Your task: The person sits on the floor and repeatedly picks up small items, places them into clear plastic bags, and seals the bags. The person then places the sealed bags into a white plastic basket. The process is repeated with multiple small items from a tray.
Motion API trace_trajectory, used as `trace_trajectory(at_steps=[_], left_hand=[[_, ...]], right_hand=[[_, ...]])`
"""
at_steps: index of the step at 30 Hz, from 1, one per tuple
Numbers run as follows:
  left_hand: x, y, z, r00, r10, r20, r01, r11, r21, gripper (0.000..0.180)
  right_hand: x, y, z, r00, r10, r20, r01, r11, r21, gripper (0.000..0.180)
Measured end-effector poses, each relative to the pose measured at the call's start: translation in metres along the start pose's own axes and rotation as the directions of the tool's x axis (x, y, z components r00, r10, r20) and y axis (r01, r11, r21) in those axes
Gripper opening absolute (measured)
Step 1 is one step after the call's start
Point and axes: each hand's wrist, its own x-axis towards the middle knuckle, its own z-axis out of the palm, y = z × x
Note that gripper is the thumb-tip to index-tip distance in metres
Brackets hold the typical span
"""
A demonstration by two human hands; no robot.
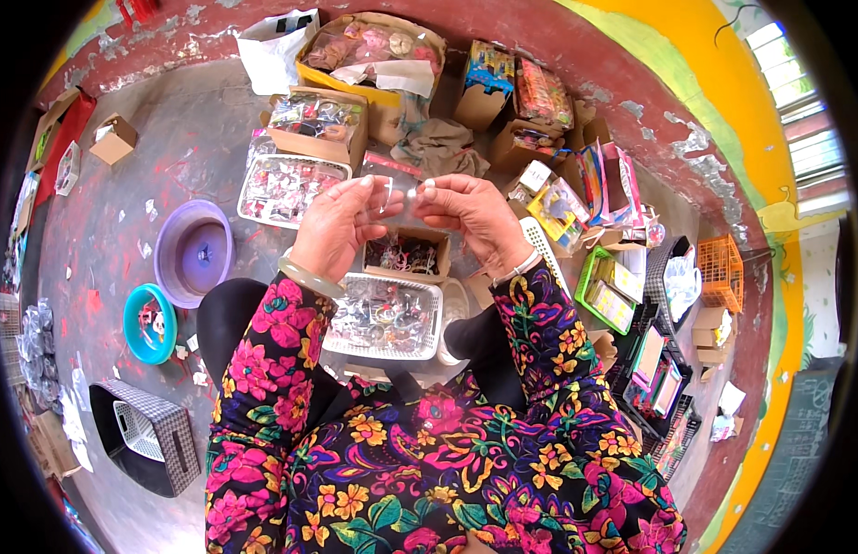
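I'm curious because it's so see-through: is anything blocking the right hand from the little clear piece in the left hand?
Nothing visible does. The small clear piece is in the left hand, close to the right hand. Whether the right touches it, I can't tell. The cardboard box lies below.

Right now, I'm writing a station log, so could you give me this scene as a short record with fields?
Left hand: seems to pinch thin clear plastic
Right hand: raised opposite, thumb and forefinger close together; any held item too small to tell
Below hands: cardboard box of small dark items, then white basket of small packets
Left side: purple basin, teal basin
Right side: green basket, orange crate
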Motion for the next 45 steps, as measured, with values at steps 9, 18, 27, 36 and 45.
trace_trajectory(at_steps=[9, 18, 27, 36, 45], left_hand=[[0.003, -0.007, -0.001, 0.999, -0.032, -0.010, 0.031, 0.997, -0.069, 0.027], [0.002, -0.008, 0.002, 0.995, -0.055, 0.087, 0.060, 0.997, -0.051, 0.030], [0.002, -0.013, 0.005, 0.991, -0.055, 0.119, 0.057, 0.998, -0.012, 0.030], [0.003, -0.015, 0.002, 0.999, -0.048, 0.021, 0.046, 0.996, 0.079, 0.027], [0.006, -0.017, 0.002, 0.998, -0.067, 0.010, 0.064, 0.986, 0.151, 0.022]], right_hand=[[0.008, 0.010, -0.002, 0.914, -0.402, -0.051, 0.371, 0.881, -0.294, 0.020], [0.001, 0.005, 0.010, 0.980, -0.199, -0.028, 0.189, 0.960, -0.206, 0.017], [0.011, 0.019, 0.004, 0.995, -0.099, -0.015, 0.100, 0.987, 0.128, 0.017], [0.005, -0.006, -0.013, 0.949, -0.299, -0.098, 0.312, 0.938, 0.153, 0.015], [-0.011, -0.026, -0.023, 0.971, -0.198, 0.133, 0.177, 0.973, 0.149, 0.014]])
